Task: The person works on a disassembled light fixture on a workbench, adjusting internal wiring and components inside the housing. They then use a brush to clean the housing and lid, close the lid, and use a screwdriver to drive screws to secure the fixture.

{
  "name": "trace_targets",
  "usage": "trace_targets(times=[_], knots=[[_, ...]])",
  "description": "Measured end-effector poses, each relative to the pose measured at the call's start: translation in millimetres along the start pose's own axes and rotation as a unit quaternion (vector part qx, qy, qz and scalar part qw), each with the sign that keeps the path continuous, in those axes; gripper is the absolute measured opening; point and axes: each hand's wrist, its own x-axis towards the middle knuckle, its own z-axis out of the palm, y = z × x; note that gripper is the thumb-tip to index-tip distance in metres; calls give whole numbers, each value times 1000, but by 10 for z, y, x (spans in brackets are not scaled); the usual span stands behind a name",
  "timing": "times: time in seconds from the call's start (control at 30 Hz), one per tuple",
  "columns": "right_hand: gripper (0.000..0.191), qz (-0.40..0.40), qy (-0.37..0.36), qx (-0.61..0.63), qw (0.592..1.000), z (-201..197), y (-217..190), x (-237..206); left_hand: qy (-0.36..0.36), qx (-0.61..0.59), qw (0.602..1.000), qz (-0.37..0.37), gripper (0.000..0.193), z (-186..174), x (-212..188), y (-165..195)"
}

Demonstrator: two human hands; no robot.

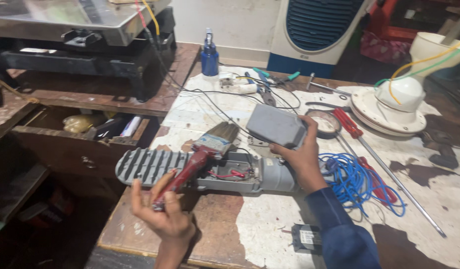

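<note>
Gripping one paintbrush point(200, 154) by its red handle, the left hand point(165, 211) has its fingers curled shut around the grip, bristles angled up over the one grey lamp housing point(190, 169) lying open on the surface point(270, 234). Right hand point(302, 154) clamps the hinged grey cover point(276, 126), lifting it just above the housing's wiring bay. One coil of blue wire point(354, 182) sits just beside the right wrist, two red-handled screwdrivers point(359, 137) near it, one blue bottle point(209, 57) well back, one white fan base point(397, 107) far right.
</note>
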Motion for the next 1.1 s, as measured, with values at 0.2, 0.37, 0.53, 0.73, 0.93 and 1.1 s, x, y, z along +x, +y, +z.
trace_targets(times=[0.2,0.37,0.53,0.73,0.93,1.1], knots=[[96,-1,-1,-21,1000,-2,-25,-28,-119,-82,989,12,89,-86,-94,-5],[96,-3,2,-16,1000,2,-17,-31,-342,86,933,77,83,-205,237,47],[97,44,-43,65,996,7,-49,4,-462,121,869,128,91,-35,815,210],[98,7,-42,84,996,-1,-32,-13,-536,157,830,3,69,162,1139,186],[101,-6,-66,121,990,-2,-18,-18,-451,211,864,67,54,230,980,162],[104,17,-75,128,989,-3,-60,-29,-518,296,789,146,61,369,1104,140]])
